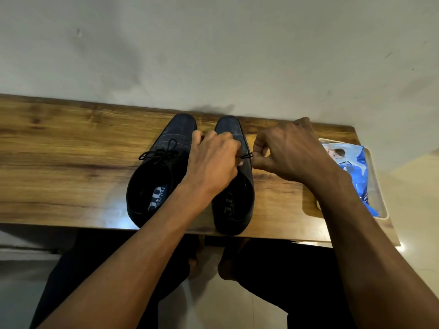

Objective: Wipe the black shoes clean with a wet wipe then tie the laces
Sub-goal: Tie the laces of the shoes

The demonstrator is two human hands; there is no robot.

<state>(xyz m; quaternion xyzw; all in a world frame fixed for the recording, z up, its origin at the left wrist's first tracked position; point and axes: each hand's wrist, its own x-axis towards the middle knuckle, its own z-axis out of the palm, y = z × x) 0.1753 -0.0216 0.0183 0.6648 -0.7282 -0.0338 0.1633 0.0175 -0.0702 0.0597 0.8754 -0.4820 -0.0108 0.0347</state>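
Both hands work over the right shoe — right hand pinches its lace, stretched taut leftward to the curled left hand, which grips the other end.

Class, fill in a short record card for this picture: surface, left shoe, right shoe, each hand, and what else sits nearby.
Surface: wooden table against a pale wall
Left shoe: lace tied in a bow
Right shoe: lace being tied
Left hand: over the right shoe, fingers curled at the lace
Right hand: pinches the lace end
Nearby: blue packet in a white tray, at the table's right end
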